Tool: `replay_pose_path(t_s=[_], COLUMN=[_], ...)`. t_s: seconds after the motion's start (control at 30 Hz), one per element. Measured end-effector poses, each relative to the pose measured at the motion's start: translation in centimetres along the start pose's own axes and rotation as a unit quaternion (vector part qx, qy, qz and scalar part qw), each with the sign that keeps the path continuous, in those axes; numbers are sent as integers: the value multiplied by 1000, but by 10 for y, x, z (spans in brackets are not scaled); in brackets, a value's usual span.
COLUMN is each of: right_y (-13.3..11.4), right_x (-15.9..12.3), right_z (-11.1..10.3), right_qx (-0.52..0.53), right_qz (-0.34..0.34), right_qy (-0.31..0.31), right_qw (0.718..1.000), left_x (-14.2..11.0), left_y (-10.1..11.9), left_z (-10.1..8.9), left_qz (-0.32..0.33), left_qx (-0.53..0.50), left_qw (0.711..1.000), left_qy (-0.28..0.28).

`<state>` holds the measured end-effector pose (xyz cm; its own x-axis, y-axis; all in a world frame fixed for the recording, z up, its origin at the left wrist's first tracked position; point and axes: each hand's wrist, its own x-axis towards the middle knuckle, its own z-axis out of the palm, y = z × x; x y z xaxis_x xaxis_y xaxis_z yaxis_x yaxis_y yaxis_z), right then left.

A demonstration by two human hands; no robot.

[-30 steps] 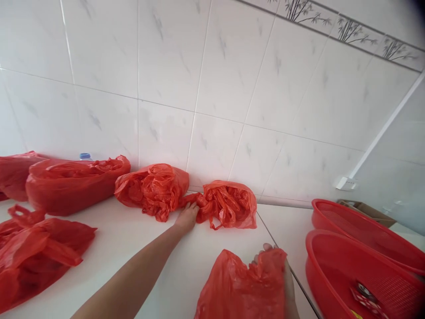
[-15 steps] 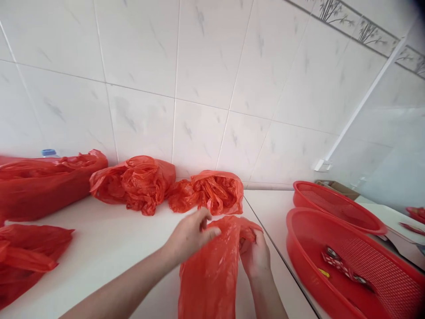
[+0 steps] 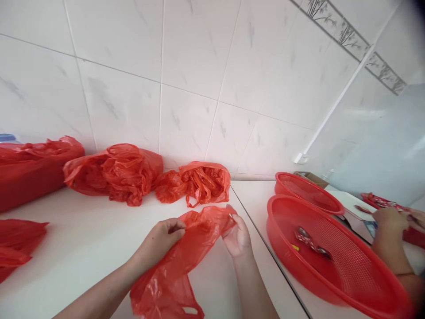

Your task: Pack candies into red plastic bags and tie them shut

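A: In the head view, where is the thing being handled?

B: The red bag (image 3: 181, 250) slants between the person's two hands over the white table (image 3: 83, 248), in front of a small bundle of red bags (image 3: 206, 181). Whether its lower end rests on the table is hard to tell.

A: And the hands?

B: The left hand (image 3: 162, 241) has thumb and forefinger closed on the bag's near edge, the other fingers curled in. The right hand (image 3: 237, 237) is half curled at the far corner, thumb in front and fingers partly hidden behind the plastic, so it seems a light hold.

A: How should it handle?

B: It looks thin and slightly see-through, so probably almost weightless and limp. It folds where nothing supports it, and the glossy film may slip or cling to itself. A hard tug could stretch or tear it.

A: Where is it best held?

B: Likely by the two upper corners, pinched with fingertips. The loop (image 3: 194, 301) at the lower end looks like a handle and offers another hold.

A: What lies beside it?

B: On the right, a red basket (image 3: 279, 241) with a small packet (image 3: 312, 243) inside; beyond, a co-worker's hand (image 3: 390, 219).
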<state>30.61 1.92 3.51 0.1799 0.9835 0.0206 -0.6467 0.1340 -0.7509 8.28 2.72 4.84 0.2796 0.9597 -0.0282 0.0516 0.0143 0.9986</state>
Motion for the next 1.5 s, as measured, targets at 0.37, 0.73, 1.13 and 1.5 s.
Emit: replay_pose_path(t_s=[0.37,0.73,1.13,1.5], right_y=[39,-10,10,4], right_x=[-25,1,-8,-45], right_z=[34,-2,14,46], right_qx=[-242,42,-61,-521], right_qz=[50,165,172,-369], right_qy=[-105,62,-70,68], right_qw=[963,983,981,767], left_x=[-13,-2,-51,-11], left_y=[5,16,29,18], left_z=[7,-52,-43,-19], left_qz=[-52,-106,319,77], left_qx=[-277,-352,469,374], left_qw=[959,911,815,920], left_qy=[12,188,119,82])
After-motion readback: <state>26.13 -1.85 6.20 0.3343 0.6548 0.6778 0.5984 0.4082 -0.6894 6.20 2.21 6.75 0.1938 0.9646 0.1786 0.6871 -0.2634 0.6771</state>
